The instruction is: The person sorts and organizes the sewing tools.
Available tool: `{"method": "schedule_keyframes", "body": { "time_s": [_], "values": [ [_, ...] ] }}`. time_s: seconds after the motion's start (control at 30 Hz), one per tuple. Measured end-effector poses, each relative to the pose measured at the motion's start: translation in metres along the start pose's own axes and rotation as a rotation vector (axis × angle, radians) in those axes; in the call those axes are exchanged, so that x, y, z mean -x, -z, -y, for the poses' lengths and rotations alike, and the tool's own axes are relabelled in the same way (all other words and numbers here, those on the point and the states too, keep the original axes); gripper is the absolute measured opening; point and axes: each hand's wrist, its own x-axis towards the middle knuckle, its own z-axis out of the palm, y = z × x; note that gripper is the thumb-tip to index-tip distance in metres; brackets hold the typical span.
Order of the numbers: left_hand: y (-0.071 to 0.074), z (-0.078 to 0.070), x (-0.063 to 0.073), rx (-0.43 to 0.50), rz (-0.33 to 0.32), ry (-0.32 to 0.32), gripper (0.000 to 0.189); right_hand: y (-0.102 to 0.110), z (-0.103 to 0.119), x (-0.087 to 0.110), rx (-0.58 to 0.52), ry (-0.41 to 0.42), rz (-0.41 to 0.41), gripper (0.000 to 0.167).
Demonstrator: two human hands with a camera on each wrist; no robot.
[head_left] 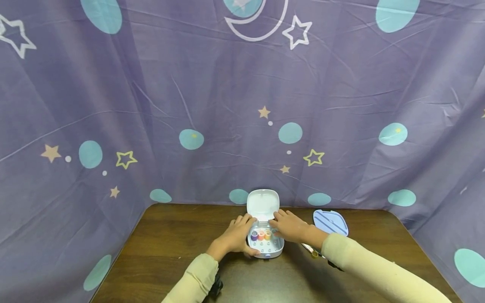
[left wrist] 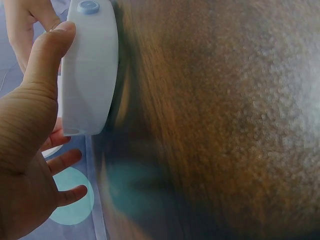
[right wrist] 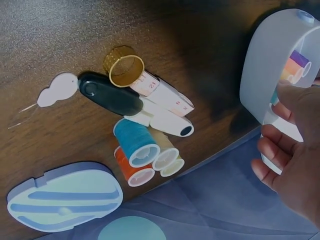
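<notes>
A white sewing box (head_left: 278, 251) stands on the table with its lid (head_left: 263, 205) raised. Purple (head_left: 254, 236), pink (head_left: 261, 236) and yellow (head_left: 268, 235) thread spools stand in a row on its pegs; bare pegs show in front of them. My left hand (head_left: 235, 235) grips the box's left side, thumb on the front wall (left wrist: 90, 75) near the blue button (left wrist: 88, 7). Over the box's right side, my right hand (head_left: 291, 227) pinches a teal spool (right wrist: 274, 97) at the end of the row, mostly hidden by the fingers.
Right of the box lie a teal spool (right wrist: 134, 141), an orange spool (right wrist: 129, 167), two beige ones, a gold thimble ring (right wrist: 111, 62), a measuring tape (right wrist: 167, 97), a black-and-white tool (right wrist: 107, 95) and a needle threader (right wrist: 59, 89). A blue tray (head_left: 330, 221) lies near the back curtain.
</notes>
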Motion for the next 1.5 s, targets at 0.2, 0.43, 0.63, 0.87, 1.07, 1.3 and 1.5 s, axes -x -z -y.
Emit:
{"method": "schedule_keyframes", "body": {
  "time_s": [0.2,0.43,0.63,0.87,1.07,1.3,1.5],
  "values": [
    [0.000,0.000,0.000,-0.004,-0.006,-0.009,0.104,-0.008,0.002,0.002,0.029,0.009,-0.064,0.026],
    [-0.001,0.000,0.001,-0.006,-0.003,-0.006,0.104,-0.020,0.003,0.004,0.091,0.039,-0.160,0.030],
    [-0.001,0.000,0.001,-0.005,-0.012,-0.010,0.104,-0.018,0.002,0.003,0.087,0.049,-0.174,0.034],
    [-0.003,-0.001,-0.001,-0.012,-0.013,-0.016,0.104,-0.010,0.005,0.002,0.070,0.009,-0.079,0.030],
    [-0.001,-0.003,0.000,0.000,-0.009,-0.015,0.103,-0.007,0.006,0.002,0.072,-0.001,-0.053,0.032],
    [-0.002,-0.002,0.001,-0.003,-0.017,-0.018,0.102,-0.010,0.006,0.002,0.057,-0.016,-0.031,0.034],
    [-0.002,0.001,0.002,0.010,-0.035,-0.025,0.103,-0.004,0.000,0.003,0.065,-0.004,-0.136,0.035]
  ]
}}
